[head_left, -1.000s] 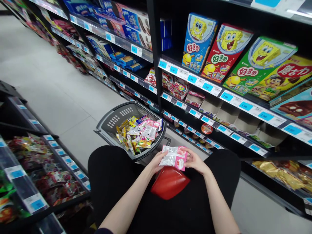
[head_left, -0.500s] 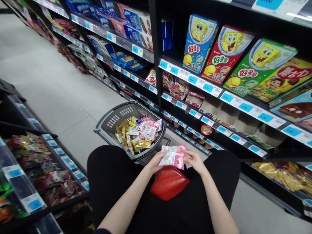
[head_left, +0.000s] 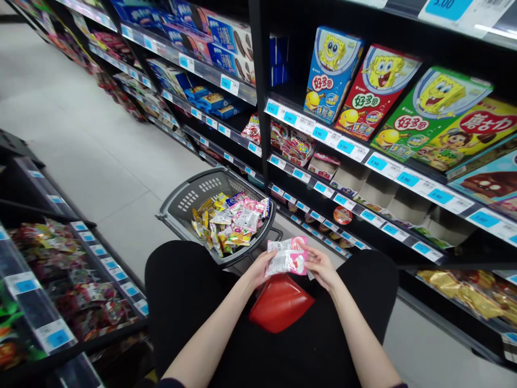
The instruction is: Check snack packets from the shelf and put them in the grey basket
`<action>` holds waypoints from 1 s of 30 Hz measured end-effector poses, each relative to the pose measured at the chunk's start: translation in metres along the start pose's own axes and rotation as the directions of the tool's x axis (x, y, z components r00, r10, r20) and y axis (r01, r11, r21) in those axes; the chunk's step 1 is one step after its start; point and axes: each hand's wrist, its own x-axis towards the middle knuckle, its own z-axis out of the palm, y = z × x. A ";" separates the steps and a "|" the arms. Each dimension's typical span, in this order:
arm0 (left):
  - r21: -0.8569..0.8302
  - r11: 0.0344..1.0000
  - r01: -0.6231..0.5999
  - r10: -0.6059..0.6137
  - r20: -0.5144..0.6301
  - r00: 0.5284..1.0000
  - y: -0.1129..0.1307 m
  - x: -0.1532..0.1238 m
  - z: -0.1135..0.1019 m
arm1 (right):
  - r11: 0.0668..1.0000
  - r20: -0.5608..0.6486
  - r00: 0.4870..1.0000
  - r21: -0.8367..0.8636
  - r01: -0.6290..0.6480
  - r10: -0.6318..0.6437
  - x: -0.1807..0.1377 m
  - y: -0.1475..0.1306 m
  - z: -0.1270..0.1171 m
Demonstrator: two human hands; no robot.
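Note:
I hold a small stack of pink and white snack packets (head_left: 286,257) between both hands, above my lap. My left hand (head_left: 258,269) grips the stack's left edge with fingers closed on it. On the right edge, my right hand (head_left: 321,267) has its fingers curled on the packets. A red object (head_left: 278,302) rests on my black-clad lap just below the packets. A grey shopping basket (head_left: 181,202) holding several mixed candy packets (head_left: 228,221) stands on the floor in front of my knees.
Black shelving with blue price tags runs along the right, carrying cartoon snack boxes (head_left: 363,86) and biscuit packs (head_left: 210,32). A lower shelf rack with red snack bags (head_left: 72,280) stands at my left. Pale tiled aisle floor (head_left: 81,134) stretches ahead.
The packets have risen slightly and tilted a little between my hands. The basket stays put.

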 end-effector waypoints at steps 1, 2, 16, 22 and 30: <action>0.001 1.000 0.000 0.000 0.000 1.000 0.000 0.000 0.000 | 1.000 -0.027 1.000 -0.009 0.003 -0.003 0.001 0.002 0.000; 0.003 1.000 0.000 0.000 0.002 1.000 -0.001 0.000 0.000 | 1.000 -0.058 0.998 -0.022 0.006 -0.008 0.001 0.004 0.000; 0.105 0.993 -0.045 0.051 -0.054 0.997 -0.003 0.003 -0.007 | 0.993 -0.220 0.976 -0.118 -0.030 0.003 0.003 -0.001 0.000; 0.178 0.981 -0.079 0.097 -0.093 0.991 -0.002 0.001 0.000 | 0.974 -0.294 0.949 -0.221 0.052 -0.117 0.008 0.002 -0.004; 0.203 0.966 -0.161 0.179 -0.072 0.981 -0.010 0.005 0.004 | 0.943 -0.457 0.875 -0.332 -0.004 -0.157 0.020 0.023 -0.022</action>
